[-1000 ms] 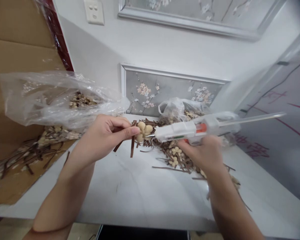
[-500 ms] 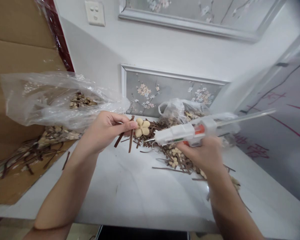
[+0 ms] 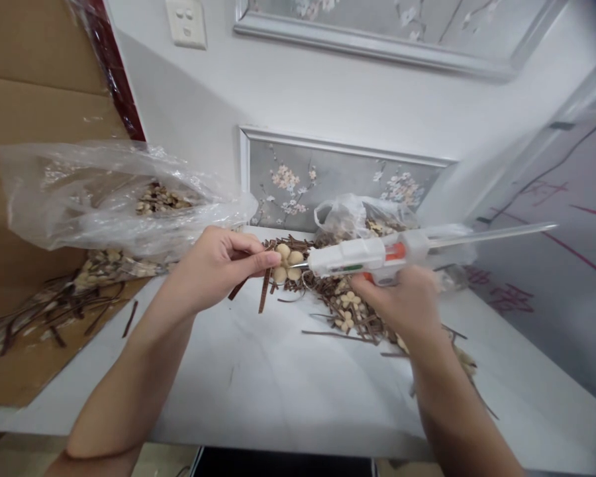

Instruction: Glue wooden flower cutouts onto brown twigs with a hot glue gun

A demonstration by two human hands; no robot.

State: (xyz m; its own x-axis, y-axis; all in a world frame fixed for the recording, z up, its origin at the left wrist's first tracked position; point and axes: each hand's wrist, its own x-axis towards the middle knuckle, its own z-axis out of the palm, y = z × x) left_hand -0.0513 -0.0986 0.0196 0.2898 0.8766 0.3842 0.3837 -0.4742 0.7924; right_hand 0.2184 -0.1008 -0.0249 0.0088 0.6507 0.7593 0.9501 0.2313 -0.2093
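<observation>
Between thumb and fingers, my left hand pinches a cream four-petalled flower together with a brown ribbon, whose ends hang down. My right hand is wrapped round the handle of a white glue gun with orange parts. A clear glue stick juts out of its back end. The gun's metal nozzle points left, and its tip is at the middle of the flower; whether it presses on it I cannot tell. Behind and below the gun lies a pile of brown ribbon pieces with loose cream flowers among them.
At the left, a clear plastic bag of flowers stands by cardboard with finished-looking ribbon pieces on it. Another plastic bag sits at the back against the wall, below a framed flower picture. The white table runs along the front.
The glue gun has moved slightly up, and its nozzle has come from beside the flower to the flower's middle. My left hand has shifted a little right, turning the flower.
</observation>
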